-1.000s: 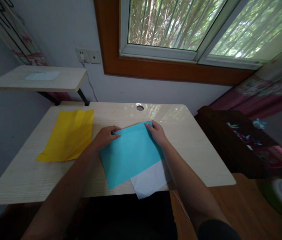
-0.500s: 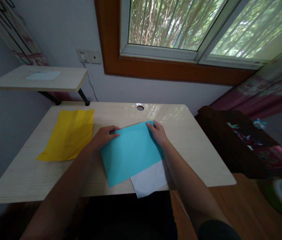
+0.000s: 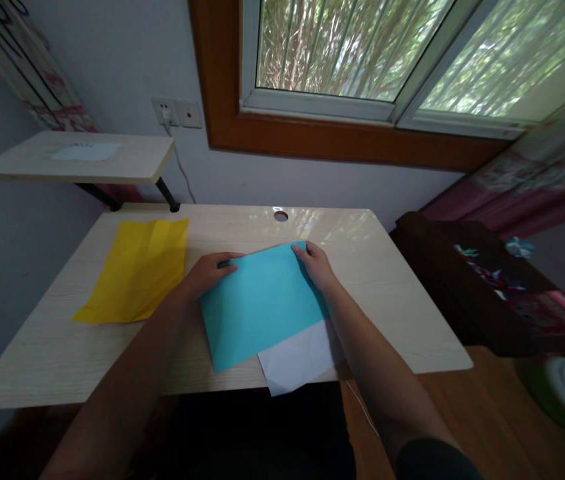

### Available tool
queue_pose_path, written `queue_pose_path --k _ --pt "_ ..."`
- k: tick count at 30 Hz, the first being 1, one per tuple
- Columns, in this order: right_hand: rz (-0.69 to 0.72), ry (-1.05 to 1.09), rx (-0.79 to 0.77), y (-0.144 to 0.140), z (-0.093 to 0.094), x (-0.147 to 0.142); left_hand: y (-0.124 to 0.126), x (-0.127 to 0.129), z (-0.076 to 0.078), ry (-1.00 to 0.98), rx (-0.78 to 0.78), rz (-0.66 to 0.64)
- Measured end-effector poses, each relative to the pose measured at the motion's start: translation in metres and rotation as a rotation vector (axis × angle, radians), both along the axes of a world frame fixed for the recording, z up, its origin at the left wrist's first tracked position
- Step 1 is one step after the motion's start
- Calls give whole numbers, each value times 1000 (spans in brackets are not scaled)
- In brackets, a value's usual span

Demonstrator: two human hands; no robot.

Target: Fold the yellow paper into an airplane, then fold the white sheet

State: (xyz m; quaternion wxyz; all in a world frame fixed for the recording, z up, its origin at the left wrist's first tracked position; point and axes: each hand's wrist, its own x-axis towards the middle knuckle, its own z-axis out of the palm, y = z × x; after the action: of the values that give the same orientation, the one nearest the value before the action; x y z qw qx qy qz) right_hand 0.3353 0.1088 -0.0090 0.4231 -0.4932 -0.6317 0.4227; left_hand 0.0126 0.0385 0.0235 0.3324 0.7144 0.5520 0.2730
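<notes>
A light blue paper sheet (image 3: 262,303) lies tilted on the pale wooden desk (image 3: 397,307), its white underside (image 3: 297,360) showing at the near edge and hanging past the desk's front. My left hand (image 3: 209,272) pinches the sheet's far left corner. At the far right corner my right hand (image 3: 316,265) grips the paper's edge. Both forearms reach in from below.
A creased yellow paper sheet (image 3: 137,270) lies on the desk's left part. A cable hole (image 3: 281,215) sits at the desk's back edge. A small raised shelf (image 3: 77,157) stands at the back left, a dark cabinet (image 3: 482,287) to the right, a window behind.
The blue sheet has shifted slightly toward me and to the left. Both hands stay on its far corners.
</notes>
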Motion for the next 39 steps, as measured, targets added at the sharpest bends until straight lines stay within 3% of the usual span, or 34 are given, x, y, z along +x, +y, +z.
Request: queue_pose_path --k 9,17,26,39 --pt "106 59 -203 3 2 -6 11 11 5 50 73 -95" --pt "173 133 -282 6 1 -11 23 27 7 65 6 -155" --pt "189 138 -304 -1 7 -6 27 27 -9 75 28 3" --pt "287 248 -565 -15 25 -8 24 30 -6 22 33 132"
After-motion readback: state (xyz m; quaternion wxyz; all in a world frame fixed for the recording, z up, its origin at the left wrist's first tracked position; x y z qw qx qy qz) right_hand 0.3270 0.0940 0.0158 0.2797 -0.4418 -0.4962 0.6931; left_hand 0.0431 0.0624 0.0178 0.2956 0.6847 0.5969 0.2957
